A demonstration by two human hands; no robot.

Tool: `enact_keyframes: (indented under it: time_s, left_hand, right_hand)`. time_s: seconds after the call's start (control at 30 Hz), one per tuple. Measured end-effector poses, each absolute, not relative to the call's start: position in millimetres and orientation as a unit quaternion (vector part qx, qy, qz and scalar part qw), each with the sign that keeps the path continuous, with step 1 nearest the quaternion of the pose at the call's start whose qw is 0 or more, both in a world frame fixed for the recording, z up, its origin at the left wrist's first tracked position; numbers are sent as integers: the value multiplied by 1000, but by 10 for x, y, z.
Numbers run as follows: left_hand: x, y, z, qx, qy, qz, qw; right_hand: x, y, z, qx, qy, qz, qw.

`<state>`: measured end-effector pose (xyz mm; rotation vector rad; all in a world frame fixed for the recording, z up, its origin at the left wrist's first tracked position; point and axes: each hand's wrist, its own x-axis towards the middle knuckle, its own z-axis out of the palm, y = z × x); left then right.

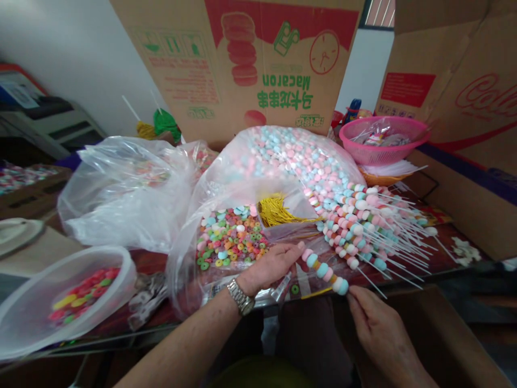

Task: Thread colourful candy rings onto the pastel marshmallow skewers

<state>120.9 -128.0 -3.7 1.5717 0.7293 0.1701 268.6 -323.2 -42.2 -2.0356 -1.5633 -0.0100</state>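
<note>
A candy skewer (322, 270), threaded with pink, blue and white marshmallows and orange and yellow pieces between them, slants between my hands. My right hand (377, 323) pinches its lower end, just past the last blue marshmallow. At the upper end are the fingertips of my left hand (270, 268), pressed together against the top pink marshmallow; the thumb is mostly hidden. Left of that hand lie loose ring candies (242, 242) in several colours. Beyond it, a small white tray (283, 231) holds yellow twist ties (273, 210). Finished-looking skewers (355, 226) are piled to the right, sticks pointing right.
A large clear bag of marshmallows (291, 156) stands behind, before a tall cardboard box (194, 70). On the left are another plastic bag (121, 210) and a white bowl (121, 293) with red and yellow candies. A pink basket (382, 148) sits at the back right.
</note>
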Motion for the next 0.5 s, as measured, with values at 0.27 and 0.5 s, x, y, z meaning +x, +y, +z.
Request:
enact_keyframes:
  time_s: [0.27, 0.5]
  left_hand:
    - [1237, -1449, -98, 508, 341, 184, 769]
    - [1140, -1410, 59, 558, 354, 150, 735]
  right_hand:
    - [2347, -3219, -398, -786, -551, -78, 270]
    - [2310, -3191, -385, -774, -574, -65, 260]
